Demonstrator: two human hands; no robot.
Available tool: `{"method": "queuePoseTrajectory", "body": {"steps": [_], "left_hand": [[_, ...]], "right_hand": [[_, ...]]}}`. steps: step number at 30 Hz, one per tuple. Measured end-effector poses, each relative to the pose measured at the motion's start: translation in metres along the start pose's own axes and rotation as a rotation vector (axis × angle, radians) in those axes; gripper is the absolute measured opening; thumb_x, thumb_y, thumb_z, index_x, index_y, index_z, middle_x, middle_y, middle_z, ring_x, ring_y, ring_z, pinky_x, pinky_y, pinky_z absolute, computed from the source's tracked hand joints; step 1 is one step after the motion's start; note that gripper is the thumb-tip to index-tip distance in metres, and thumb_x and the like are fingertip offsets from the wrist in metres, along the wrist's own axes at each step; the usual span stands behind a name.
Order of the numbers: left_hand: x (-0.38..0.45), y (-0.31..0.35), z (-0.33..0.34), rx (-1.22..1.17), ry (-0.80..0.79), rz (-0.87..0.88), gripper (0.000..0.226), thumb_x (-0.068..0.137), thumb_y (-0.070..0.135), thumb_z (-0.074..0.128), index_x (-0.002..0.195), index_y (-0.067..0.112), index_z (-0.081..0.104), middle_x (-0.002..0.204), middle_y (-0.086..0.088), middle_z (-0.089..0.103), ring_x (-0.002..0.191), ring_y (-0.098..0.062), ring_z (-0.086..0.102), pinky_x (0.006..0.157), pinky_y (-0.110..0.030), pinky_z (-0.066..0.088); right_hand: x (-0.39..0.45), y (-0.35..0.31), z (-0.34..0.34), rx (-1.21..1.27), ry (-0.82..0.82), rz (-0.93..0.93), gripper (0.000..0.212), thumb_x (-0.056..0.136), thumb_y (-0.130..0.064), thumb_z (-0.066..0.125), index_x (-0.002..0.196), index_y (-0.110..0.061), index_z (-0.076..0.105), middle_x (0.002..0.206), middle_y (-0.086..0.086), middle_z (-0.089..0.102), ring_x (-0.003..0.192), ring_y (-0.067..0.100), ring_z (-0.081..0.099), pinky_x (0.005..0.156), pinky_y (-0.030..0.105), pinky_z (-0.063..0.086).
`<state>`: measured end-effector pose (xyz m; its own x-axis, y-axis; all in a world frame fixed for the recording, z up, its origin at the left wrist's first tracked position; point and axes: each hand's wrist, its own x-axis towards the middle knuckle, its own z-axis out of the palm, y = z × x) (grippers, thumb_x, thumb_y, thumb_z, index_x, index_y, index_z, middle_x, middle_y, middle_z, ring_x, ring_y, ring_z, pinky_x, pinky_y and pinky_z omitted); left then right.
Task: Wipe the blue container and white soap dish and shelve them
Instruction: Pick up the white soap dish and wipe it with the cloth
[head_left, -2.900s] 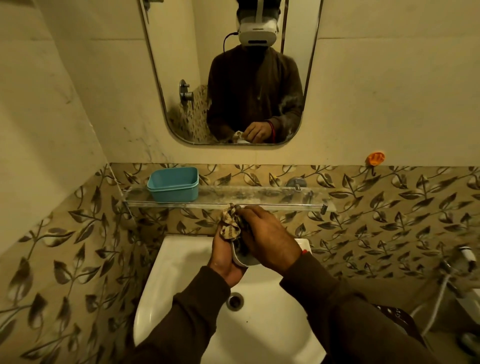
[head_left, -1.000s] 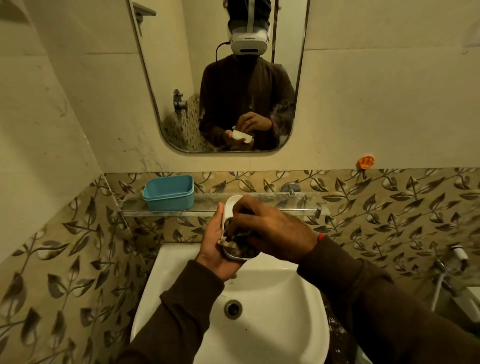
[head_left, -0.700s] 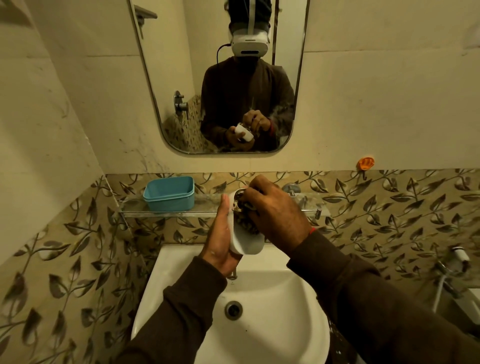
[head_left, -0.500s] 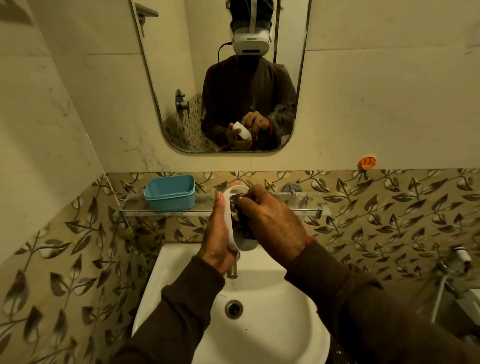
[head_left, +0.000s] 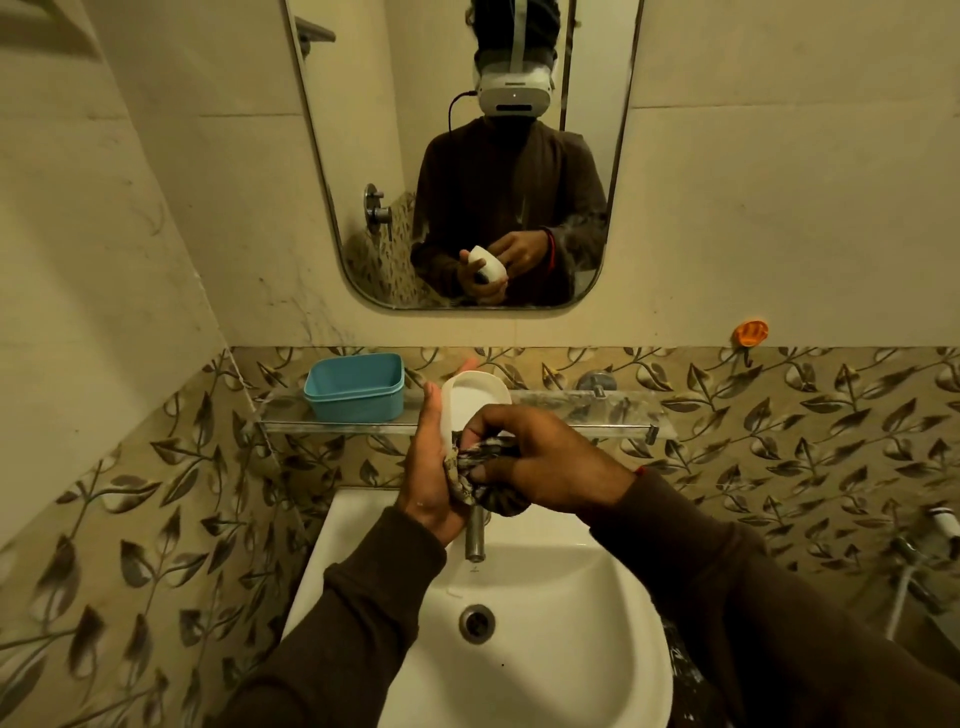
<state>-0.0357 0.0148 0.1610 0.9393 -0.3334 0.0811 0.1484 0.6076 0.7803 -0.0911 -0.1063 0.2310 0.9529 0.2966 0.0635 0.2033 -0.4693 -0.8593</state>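
Bare glass shelf (head_left: 613, 415) stretches right of the blue container (head_left: 355, 387); a tap (head_left: 475, 535) juts over the sink (head_left: 545, 649) beneath both hands.

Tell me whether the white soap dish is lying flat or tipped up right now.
Tipped up. The left hand holds the white soap dish on edge, its hollow facing the camera, while the right hand presses a bunched cloth against it.

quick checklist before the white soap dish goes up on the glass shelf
1. Hold on white oval soap dish: left hand grips it. Ok.
2. Patterned cloth out of the dish: right hand presses it inside. Not ok.
3. Dish wiped clean: lower part hidden. Cannot tell.
4. Free spot on clear glass shelf to the right of the blue rectangular container. Ok.
5. Blue container shelved. Ok.
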Motion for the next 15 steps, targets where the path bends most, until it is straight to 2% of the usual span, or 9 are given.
{"method": "queuePoseTrajectory", "body": {"steps": [3, 6, 8, 10, 13, 15], "left_hand": [[-0.001, -0.003, -0.001, -0.071, 0.027, -0.068, 0.062, 0.096, 0.067, 0.034, 0.143, 0.032, 0.055, 0.132, -0.023, 0.066, 0.119, -0.037, 0.066, 0.091, -0.051, 0.059], [0.001, -0.001, 0.004, -0.09, 0.073, -0.115, 0.078, 0.091, 0.072, 0.037, 0.149, 0.019, 0.048, 0.144, -0.028, 0.054, 0.13, -0.04, 0.057, 0.099, -0.053, 0.054], [0.003, -0.004, 0.01, -0.067, 0.105, -0.081, 0.072, 0.094, 0.067, 0.039, 0.145, 0.019, 0.053, 0.139, -0.024, 0.061, 0.125, -0.036, 0.062, 0.092, -0.049, 0.058], [0.002, -0.013, 0.015, -0.04, 0.13, -0.065, 0.062, 0.098, 0.063, 0.038, 0.136, 0.021, 0.063, 0.132, -0.016, 0.069, 0.12, -0.031, 0.066, 0.094, -0.048, 0.056], [0.0, -0.025, 0.017, -0.015, 0.134, -0.048, 0.059, 0.096, 0.066, 0.04, 0.128, 0.026, 0.068, 0.127, -0.011, 0.072, 0.12, -0.03, 0.066, 0.098, -0.05, 0.054], [0.001, -0.023, 0.016, -0.003, 0.122, -0.029, 0.065, 0.089, 0.072, 0.047, 0.132, 0.027, 0.065, 0.132, -0.014, 0.069, 0.123, -0.036, 0.064, 0.104, -0.057, 0.05]], "right_hand": [[-0.004, 0.002, 0.003, 0.372, 0.017, 0.031, 0.02, 0.086, 0.002, 0.061, 0.091, -0.017, 0.064, 0.095, 0.004, 0.067, 0.089, 0.018, 0.066, 0.062, 0.023, 0.055], [0.0, 0.003, 0.008, 0.667, 0.14, 0.036, 0.022, 0.086, 0.005, 0.06, 0.092, -0.015, 0.064, 0.101, 0.007, 0.067, 0.098, 0.025, 0.066, 0.07, 0.034, 0.058], [0.007, 0.002, 0.009, 0.873, 0.28, 0.023, 0.022, 0.085, 0.007, 0.06, 0.094, -0.013, 0.063, 0.106, 0.011, 0.067, 0.102, 0.028, 0.065, 0.077, 0.037, 0.058], [0.014, 0.0, 0.007, 0.996, 0.432, 0.006, 0.022, 0.085, 0.008, 0.06, 0.096, -0.011, 0.062, 0.11, 0.016, 0.068, 0.102, 0.03, 0.066, 0.081, 0.038, 0.058], [0.017, 0.003, 0.008, 0.979, 0.57, -0.055, 0.021, 0.085, 0.005, 0.062, 0.098, -0.011, 0.063, 0.106, 0.013, 0.07, 0.092, 0.023, 0.071, 0.07, 0.031, 0.059], [0.016, 0.01, 0.008, 0.679, 0.635, -0.121, 0.021, 0.085, 0.004, 0.062, 0.1, -0.011, 0.062, 0.104, 0.008, 0.069, 0.094, 0.019, 0.069, 0.074, 0.031, 0.059]]}}
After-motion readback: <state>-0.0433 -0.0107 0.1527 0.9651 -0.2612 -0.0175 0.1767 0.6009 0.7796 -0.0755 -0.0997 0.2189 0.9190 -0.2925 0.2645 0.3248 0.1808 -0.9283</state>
